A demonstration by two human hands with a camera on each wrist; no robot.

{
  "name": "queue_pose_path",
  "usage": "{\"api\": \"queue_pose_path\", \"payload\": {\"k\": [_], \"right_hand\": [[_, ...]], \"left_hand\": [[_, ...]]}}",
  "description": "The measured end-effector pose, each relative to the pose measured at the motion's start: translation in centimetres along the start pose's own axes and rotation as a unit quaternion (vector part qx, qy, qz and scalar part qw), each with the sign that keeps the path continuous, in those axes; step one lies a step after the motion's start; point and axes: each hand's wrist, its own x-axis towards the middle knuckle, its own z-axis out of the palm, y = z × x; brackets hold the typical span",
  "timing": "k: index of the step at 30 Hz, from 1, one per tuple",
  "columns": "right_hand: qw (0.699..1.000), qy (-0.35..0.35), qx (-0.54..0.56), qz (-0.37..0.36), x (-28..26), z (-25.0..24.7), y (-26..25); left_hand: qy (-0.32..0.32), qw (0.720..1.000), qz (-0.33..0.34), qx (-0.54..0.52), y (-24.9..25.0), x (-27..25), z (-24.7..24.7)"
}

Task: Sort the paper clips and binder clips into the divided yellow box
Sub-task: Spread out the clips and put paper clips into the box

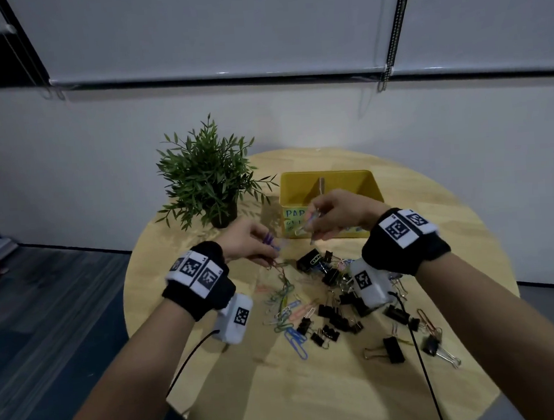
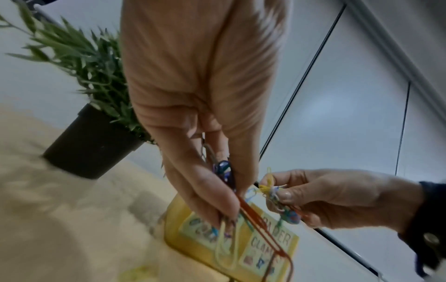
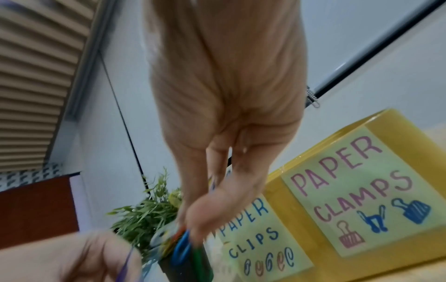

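Observation:
The divided yellow box [image 1: 370,183] stands at the back of the round table, labelled "PAPER CLIPS" [image 3: 259,242] on its left half and "PAPER CLAMPS" [image 3: 357,192] on its right. My left hand [image 1: 255,244] [image 2: 224,208] pinches a bunch of coloured paper clips [image 2: 253,213] just left of the box front. My right hand [image 1: 315,220] [image 3: 193,229] pinches more coloured paper clips [image 3: 181,246] in front of the box's left half. Loose paper clips [image 1: 286,311] and black binder clips [image 1: 336,320] lie scattered on the table below both hands.
A potted green plant [image 1: 208,178] stands left of the box. The wooden table [image 1: 281,390] ends at a round edge near me, with a wall behind it. Black cables [image 1: 420,357] run from both wrist cameras across the table.

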Motion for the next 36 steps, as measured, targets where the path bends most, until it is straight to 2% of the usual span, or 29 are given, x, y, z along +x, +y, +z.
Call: {"api": "queue_pose_path", "payload": {"k": [2, 4, 7, 9, 11, 14, 16, 19, 20, 22, 24, 27, 28, 30, 31, 33, 34, 36], "right_hand": [[0.990, 0.130, 0.034, -0.043, 0.7, 0.0, 0.4], [0.962, 0.257, 0.039, -0.080, 2.0, 0.3, 0.7], [0.921, 0.378, 0.016, -0.093, 4.5, 1.0, 1.3], [0.920, 0.383, -0.040, -0.074, 5.6, 1.1, 1.8], [0.938, 0.337, -0.074, -0.045, 6.2, 1.3, 2.2], [0.943, 0.313, -0.095, -0.053, 6.3, 1.0, 2.5], [0.929, 0.347, -0.116, -0.057, 6.0, 0.5, 2.8], [0.910, 0.394, -0.111, -0.068, 4.9, -0.1, 2.8], [0.906, 0.403, -0.109, -0.072, 4.5, -0.3, 2.8], [0.901, 0.410, -0.116, -0.077, 3.8, -0.8, 2.7], [0.903, 0.402, -0.133, -0.076, 3.0, -1.2, 2.6], [0.919, 0.346, -0.157, -0.104, 1.2, -0.8, 1.8], [0.929, 0.305, -0.176, -0.117, 0.5, -0.4, 1.5], [0.946, 0.180, -0.246, -0.108, -0.9, 0.9, 1.4], [0.946, 0.114, -0.294, -0.074, -1.3, 1.7, 1.8], [0.915, 0.041, -0.400, 0.014, -1.9, 3.3, 2.9], [0.898, 0.035, -0.436, 0.049, -2.0, 4.0, 3.5], [0.894, 0.046, -0.440, 0.072, -2.1, 5.2, 4.1]], "left_hand": [[0.051, 0.998, 0.025, -0.031, 1.6, 0.7, -0.7], [0.115, 0.990, 0.050, -0.057, 3.4, 1.7, -1.2], [0.194, 0.973, 0.083, -0.099, 5.4, 3.4, -1.7], [0.245, 0.957, 0.107, -0.109, 6.0, 4.6, -1.7], [0.294, 0.942, 0.122, -0.112, 6.0, 5.6, -1.5], [0.338, 0.924, 0.124, -0.127, 5.7, 6.9, -0.4], [0.306, 0.941, 0.114, -0.087, 5.2, 8.0, 0.4], [0.193, 0.979, 0.060, -0.020, 4.6, 8.9, 1.4], [0.176, 0.983, 0.055, -0.009, 4.5, 9.0, 1.4], [0.185, 0.980, 0.076, -0.006, 4.9, 8.6, 1.3], [0.207, 0.971, 0.114, -0.029, 5.5, 7.6, 0.9], [0.268, 0.951, 0.155, 0.011, 6.0, 5.3, 0.3], [0.283, 0.947, 0.148, 0.038, 5.6, 4.6, 0.2], [0.275, 0.946, 0.122, 0.123, 4.3, 3.0, 0.6], [0.245, 0.946, 0.111, 0.179, 3.4, 2.1, 1.1], [0.142, 0.953, 0.099, 0.250, 1.9, 1.1, 2.7], [0.082, 0.956, 0.100, 0.262, 1.3, 0.9, 3.7], [-0.022, 0.941, 0.114, 0.318, 0.8, 1.0, 5.6]]}}
